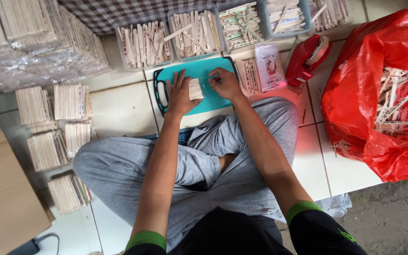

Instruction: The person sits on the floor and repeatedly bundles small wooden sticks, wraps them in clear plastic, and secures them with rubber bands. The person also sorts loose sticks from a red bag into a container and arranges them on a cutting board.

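I see one stick bundle (195,89), five tubs (145,45) of sticks behind it. Bundle is pale wood, tightly stacked, in clear wrap, on the teal board (199,71). Sticks' long axis runs away from me. Left hand (179,94) lies flat against the bundle; right hand (225,84) has fingers curled, pinching the wrap edge.

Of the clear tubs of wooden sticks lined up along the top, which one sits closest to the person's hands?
The second tub from the left, directly above the teal board. It sits just beyond both the left hand and right hand; the others lie further sideways.
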